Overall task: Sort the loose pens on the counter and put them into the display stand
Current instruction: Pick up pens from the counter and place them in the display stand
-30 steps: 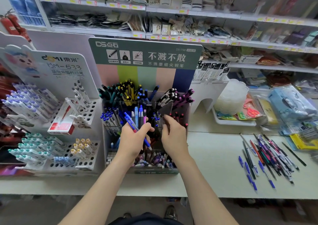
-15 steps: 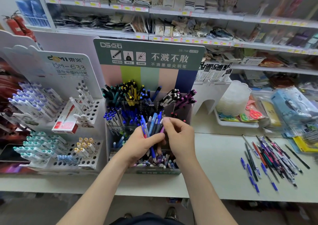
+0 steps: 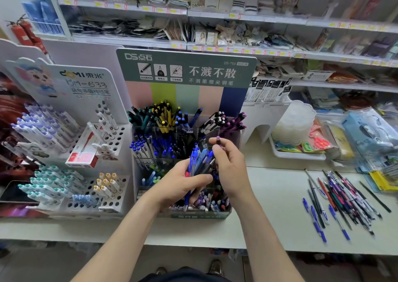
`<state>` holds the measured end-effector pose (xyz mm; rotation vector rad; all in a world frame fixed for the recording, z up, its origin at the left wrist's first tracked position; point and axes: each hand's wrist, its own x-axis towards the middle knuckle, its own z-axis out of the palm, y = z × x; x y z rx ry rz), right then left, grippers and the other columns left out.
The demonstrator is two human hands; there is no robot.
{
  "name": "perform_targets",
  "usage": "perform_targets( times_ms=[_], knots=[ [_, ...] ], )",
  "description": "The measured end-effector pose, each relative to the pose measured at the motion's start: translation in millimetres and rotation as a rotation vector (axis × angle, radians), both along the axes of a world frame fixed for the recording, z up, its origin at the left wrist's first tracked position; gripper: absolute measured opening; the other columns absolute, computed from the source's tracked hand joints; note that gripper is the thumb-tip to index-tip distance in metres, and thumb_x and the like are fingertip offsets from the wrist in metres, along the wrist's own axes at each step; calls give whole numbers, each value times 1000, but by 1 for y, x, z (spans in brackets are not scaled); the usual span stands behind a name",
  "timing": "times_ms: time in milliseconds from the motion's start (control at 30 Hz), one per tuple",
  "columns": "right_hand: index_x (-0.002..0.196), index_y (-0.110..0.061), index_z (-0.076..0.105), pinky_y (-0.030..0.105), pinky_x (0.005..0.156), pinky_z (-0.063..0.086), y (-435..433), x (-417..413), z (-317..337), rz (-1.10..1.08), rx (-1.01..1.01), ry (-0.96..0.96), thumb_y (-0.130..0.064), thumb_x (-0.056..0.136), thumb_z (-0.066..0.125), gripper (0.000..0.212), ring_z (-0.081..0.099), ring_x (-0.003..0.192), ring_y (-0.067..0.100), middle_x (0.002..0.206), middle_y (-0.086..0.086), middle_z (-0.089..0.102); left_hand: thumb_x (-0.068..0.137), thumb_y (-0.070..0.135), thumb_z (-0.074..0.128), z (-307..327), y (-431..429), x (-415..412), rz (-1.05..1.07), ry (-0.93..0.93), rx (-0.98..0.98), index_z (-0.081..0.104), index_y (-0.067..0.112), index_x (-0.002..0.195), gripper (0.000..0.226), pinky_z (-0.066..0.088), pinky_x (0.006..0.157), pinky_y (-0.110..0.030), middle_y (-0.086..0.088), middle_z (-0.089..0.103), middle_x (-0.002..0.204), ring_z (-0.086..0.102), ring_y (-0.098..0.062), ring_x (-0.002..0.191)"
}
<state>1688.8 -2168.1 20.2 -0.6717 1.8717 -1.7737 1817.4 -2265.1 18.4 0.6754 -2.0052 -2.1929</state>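
Note:
My left hand [image 3: 183, 184] grips a bundle of blue pens [image 3: 199, 163] in front of the green-headed display stand [image 3: 187, 70]. My right hand [image 3: 230, 165] pinches one dark pen with a purple cap [image 3: 218, 140], lifted out of the bundle's top. The stand's clear compartments hold green, yellow, blue, black and purple pens. A pile of loose pens [image 3: 342, 197] lies on the white counter [image 3: 269, 217] at the right, with a few blue ones at its left edge.
A white DM-633 pen rack [image 3: 71, 152] with a red box stands left of the stand. A tray with stacked clear containers [image 3: 295, 126] and packaged goods sit at the back right. Store shelves [image 3: 215, 44] run behind.
Both hands have come up out of the stand's compartments. My right hand has drawn a purple-capped pen up from the bundle that my left hand holds.

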Motion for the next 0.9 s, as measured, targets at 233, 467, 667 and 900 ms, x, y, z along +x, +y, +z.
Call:
perform_targets(
  times_ms=[233, 467, 667, 900],
  knots=[
    [120, -35, 69, 31, 92, 51, 3, 6, 3, -332, -86, 354, -24, 108, 60, 19, 62, 104, 14, 117, -6, 56, 99, 31, 69, 4, 1, -9, 166, 67, 489, 61, -1, 125, 42, 48, 51, -30, -6, 56, 81, 52, -19, 61],
    [114, -12, 59, 34, 69, 59, 13, 15, 28, -298, -212, 340, -11, 106, 60, 7, 73, 74, 17, 82, -2, 71, 99, 39, 67, 0, 0, -12, 287, 140, 611, 65, 4, 128, 46, 54, 57, -31, -10, 68, 101, 63, -20, 75],
    [90, -20, 73, 38, 70, 59, 18, 24, 6, 18, -9, 545, -18, 90, 82, 9, 74, 79, 14, 83, -10, 74, 96, 50, 65, 0, 1, -18, 408, 100, 479, 71, 6, 127, 54, 63, 88, -42, -15, 78, 115, 74, -27, 103],
    [94, -25, 75, 23, 69, 54, 15, 16, 8, -101, 42, 368, -23, 97, 73, 4, 69, 74, 13, 78, -8, 71, 105, 22, 66, 0, 0, -16, 277, 26, 167, 68, 7, 112, 16, 63, 82, -47, -20, 67, 90, 69, -27, 78]
  ],
)
